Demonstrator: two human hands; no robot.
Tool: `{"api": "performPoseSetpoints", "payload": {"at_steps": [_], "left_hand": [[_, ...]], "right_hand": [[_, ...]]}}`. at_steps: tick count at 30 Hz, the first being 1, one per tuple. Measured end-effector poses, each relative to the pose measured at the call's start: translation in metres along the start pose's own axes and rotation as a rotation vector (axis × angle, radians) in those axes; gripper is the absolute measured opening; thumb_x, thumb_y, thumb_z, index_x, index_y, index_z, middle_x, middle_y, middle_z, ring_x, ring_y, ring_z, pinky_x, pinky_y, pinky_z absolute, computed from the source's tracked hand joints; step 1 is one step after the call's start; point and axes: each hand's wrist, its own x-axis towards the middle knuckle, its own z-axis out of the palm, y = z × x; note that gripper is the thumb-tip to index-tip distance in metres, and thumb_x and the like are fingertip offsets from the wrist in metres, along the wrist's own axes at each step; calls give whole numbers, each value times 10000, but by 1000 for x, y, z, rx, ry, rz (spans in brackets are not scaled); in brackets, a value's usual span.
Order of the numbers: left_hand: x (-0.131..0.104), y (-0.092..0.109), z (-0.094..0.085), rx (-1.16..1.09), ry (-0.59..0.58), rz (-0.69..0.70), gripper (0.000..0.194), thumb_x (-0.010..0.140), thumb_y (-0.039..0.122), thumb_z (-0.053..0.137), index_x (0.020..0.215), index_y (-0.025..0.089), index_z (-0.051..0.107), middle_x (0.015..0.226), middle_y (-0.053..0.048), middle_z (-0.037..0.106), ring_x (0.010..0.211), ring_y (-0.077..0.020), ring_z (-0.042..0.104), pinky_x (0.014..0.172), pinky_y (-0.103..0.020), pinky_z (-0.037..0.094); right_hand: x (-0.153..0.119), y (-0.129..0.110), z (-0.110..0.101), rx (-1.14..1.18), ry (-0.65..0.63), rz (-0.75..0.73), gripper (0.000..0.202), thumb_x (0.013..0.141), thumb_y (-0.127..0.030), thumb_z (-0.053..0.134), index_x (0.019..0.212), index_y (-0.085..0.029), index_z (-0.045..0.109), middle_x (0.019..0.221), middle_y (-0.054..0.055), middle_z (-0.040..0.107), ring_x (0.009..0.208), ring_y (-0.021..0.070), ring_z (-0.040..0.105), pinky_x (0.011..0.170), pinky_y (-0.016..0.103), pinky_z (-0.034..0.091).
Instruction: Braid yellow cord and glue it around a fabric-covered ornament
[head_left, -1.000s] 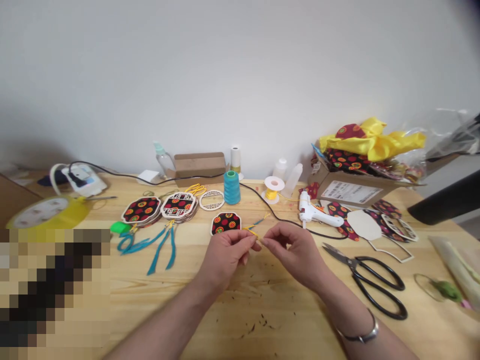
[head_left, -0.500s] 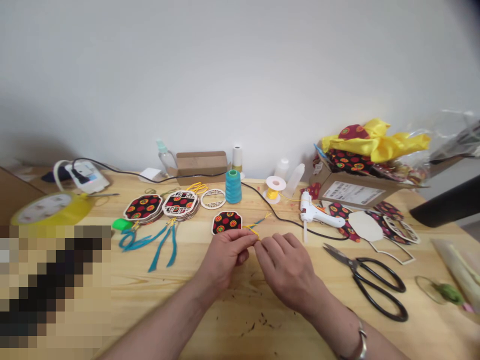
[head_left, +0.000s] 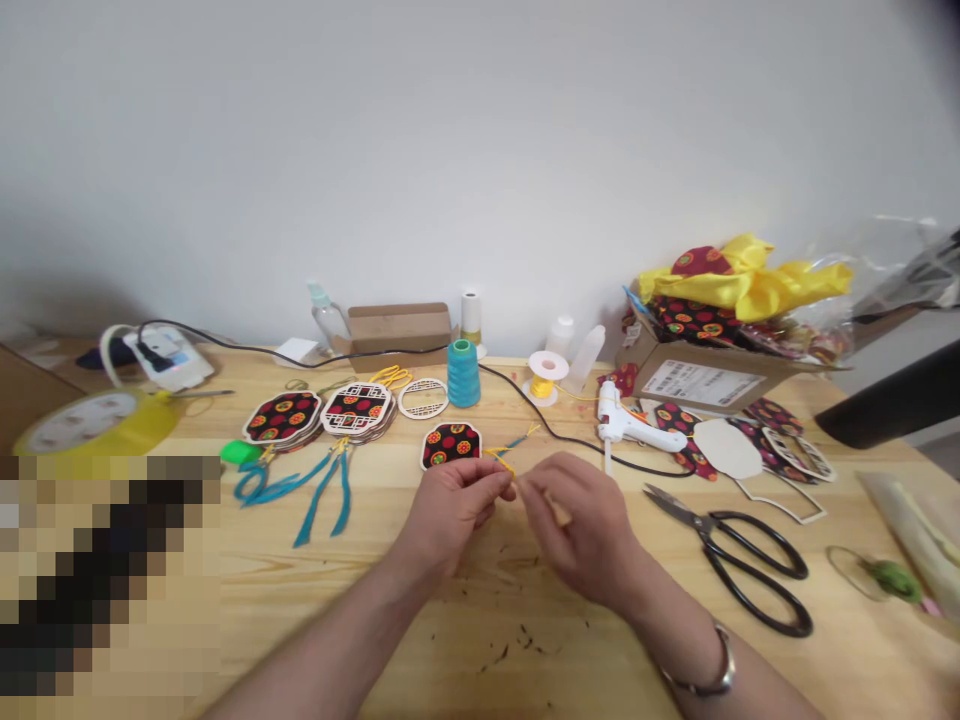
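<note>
My left hand (head_left: 459, 505) pinches a thin yellow cord (head_left: 504, 460) between thumb and fingers, just in front of a dark floral piece with a pale rim (head_left: 451, 444). The cord runs back toward a small teal and yellow end above my fingertips. Close on the right, my right hand (head_left: 577, 525) has its fingers curled together near the cord; what its fingertips hold is too small and blurred to tell. A teal thread cone (head_left: 463, 375) stands behind the floral piece.
Black-handled scissors (head_left: 701, 522) lie right of my right hand, with a white glue gun (head_left: 637, 430) behind them. Stacked floral pieces (head_left: 283, 418) with teal ribbons (head_left: 322, 500) are at the left. A cardboard box (head_left: 697, 385) with yellow cloth stands at the back right.
My right hand has turned and its fingers have lifted and shifted slightly at the cord. My left hand keeps its pinch. The whole view has shifted slightly.
</note>
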Motion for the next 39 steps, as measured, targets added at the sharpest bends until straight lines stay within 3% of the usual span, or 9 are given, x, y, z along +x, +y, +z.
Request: {"api": "performPoseSetpoints", "payload": {"at_steps": [2,4,7,12,29,34,39], "left_hand": [[-1,0,0,75,-34,12,175,657,296,648,664,121,641,541,32,520,404,-21,262,402,-190,135],[-3,-1,0,165,-71,11,182,675,304,629,650,125,652,500,41,478,413,-32,258,411,-195,144],[-5,0,1,255,-136,-29,195,684,309,614,641,126,667,431,63,374,415,-43,245,415,-201,144],[-7,2,3,278,-183,-84,200,689,301,602,714,121,685,418,77,332,397,-39,215,408,-205,126],[-5,2,1,211,-158,-32,217,678,340,633,610,134,643,516,29,503,417,-43,280,414,-201,174],[-4,0,0,146,-149,-4,185,685,292,631,605,126,643,522,32,508,426,-35,297,418,-191,180],[-1,-2,-1,97,-101,-17,174,665,284,653,713,119,681,499,37,489,422,-30,294,412,-186,168]], "right_hand": [[5,6,-1,285,-2,356,291,871,-309,415,704,-152,595,662,36,562,619,125,490,568,261,358],[9,12,-1,548,-122,621,357,841,-422,442,704,-144,619,609,18,547,539,107,458,501,243,332],[11,18,1,890,-263,788,360,763,-486,535,692,-142,615,545,-19,493,468,77,398,450,220,283],[8,21,4,1106,-301,827,244,644,-362,698,701,-149,594,596,-16,556,491,68,445,440,194,266],[9,19,7,1198,-117,829,286,655,-341,685,624,-155,469,498,-56,469,435,50,388,467,204,281],[11,17,2,1128,-223,819,281,709,-395,629,681,-148,498,575,-28,521,474,58,443,474,201,327],[12,15,-2,1116,-319,784,351,609,-269,720,880,-162,525,659,-21,570,539,71,477,483,191,354]]}}
